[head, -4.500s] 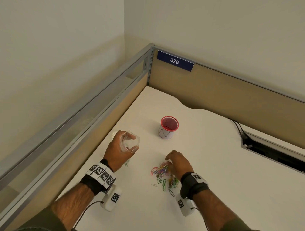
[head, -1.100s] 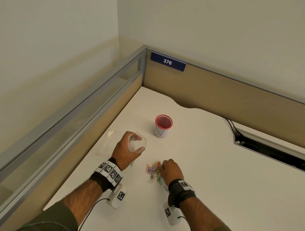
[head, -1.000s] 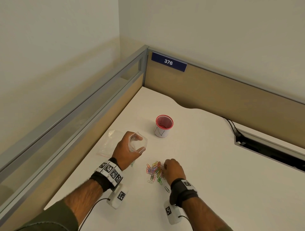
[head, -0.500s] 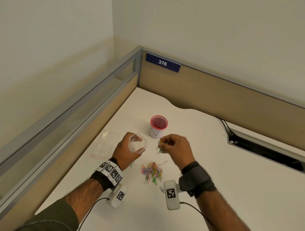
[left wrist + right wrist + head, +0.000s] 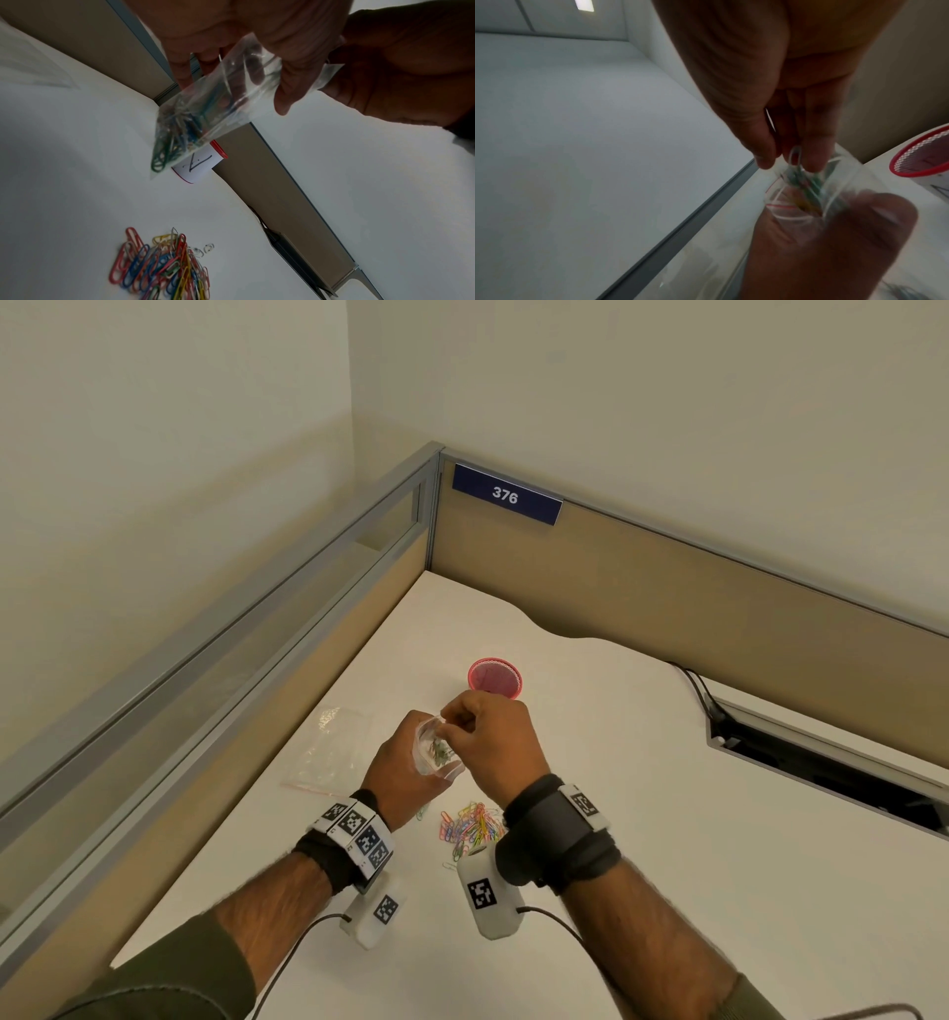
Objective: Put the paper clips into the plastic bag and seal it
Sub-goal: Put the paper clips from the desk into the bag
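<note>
My left hand [image 5: 405, 765] holds a small clear plastic bag [image 5: 436, 755] upright above the desk, its mouth held open. Several paper clips, mostly green and blue, lie in the bag's bottom [image 5: 174, 138]. Directly over the mouth, my right hand [image 5: 454, 726] pinches a few paper clips [image 5: 795, 160] between thumb and fingertips [image 5: 813, 164], with their lower ends inside the bag [image 5: 808, 192]. A pile of coloured paper clips [image 5: 470, 829] lies on the white desk just below both hands, also in the left wrist view [image 5: 162, 268].
A red mesh cup [image 5: 495, 677] with a white label stands just behind the hands. A second clear bag [image 5: 328, 752] lies flat on the desk to the left. Partition walls [image 5: 667, 588] close the left and back. A cable slot [image 5: 821, 762] opens at the right.
My right hand lifted a pinch of clips off the pile and carried it left to the bag's mouth. The left hand kept holding the bag open.
</note>
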Available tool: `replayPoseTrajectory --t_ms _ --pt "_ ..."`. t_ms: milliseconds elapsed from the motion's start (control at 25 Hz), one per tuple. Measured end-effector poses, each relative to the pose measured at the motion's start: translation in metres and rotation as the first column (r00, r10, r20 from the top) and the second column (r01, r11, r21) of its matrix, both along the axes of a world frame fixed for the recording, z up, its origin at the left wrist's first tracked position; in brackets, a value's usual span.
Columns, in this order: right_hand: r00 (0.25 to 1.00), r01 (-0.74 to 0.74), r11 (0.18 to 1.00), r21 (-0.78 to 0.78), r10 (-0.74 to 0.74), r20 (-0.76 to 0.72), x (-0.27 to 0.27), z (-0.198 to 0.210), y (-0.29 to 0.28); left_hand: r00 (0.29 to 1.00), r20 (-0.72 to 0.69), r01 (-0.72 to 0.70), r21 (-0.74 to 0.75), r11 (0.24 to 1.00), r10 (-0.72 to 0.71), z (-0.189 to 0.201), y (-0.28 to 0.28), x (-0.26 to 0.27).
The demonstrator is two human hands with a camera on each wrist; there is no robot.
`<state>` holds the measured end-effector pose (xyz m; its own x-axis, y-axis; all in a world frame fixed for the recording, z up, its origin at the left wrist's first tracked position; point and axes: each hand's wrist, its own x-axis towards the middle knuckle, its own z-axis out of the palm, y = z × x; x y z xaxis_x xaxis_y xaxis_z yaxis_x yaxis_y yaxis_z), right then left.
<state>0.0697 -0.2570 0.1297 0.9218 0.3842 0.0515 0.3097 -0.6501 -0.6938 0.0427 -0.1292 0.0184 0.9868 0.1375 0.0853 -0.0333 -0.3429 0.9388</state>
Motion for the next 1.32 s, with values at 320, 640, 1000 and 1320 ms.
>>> replayPoseTrajectory --t_ms 320,640,1000,1320 --pt "0.989 0.145 0.985 0.098 -0.141 -0.042 0.02 -0.027 -0.042 0.999 0.042 0.018 -0.071 0.997 -0.015 0.002 0.01 -0.009" --pt "0.938 0.054 0.832 -0.552 -0.232 -0.259 0.024 -0.148 -0.1 0.998 0.035 -0.041 -0.102 0.994 0.045 0.008 0.038 -0.025" --pt "0.976 -0.113 0.855 -0.507 -0.001 -0.22 0.005 -0.16 -0.063 0.998 0.024 -0.057 -0.102 0.993 0.06 0.013 0.034 -0.026" --pt "0.97 -0.24 0.797 -0.555 0.176 -0.167 0.003 -0.168 -0.064 0.998 0.024 -0.048 -0.116 0.992 0.051 0.015 0.03 -0.023"
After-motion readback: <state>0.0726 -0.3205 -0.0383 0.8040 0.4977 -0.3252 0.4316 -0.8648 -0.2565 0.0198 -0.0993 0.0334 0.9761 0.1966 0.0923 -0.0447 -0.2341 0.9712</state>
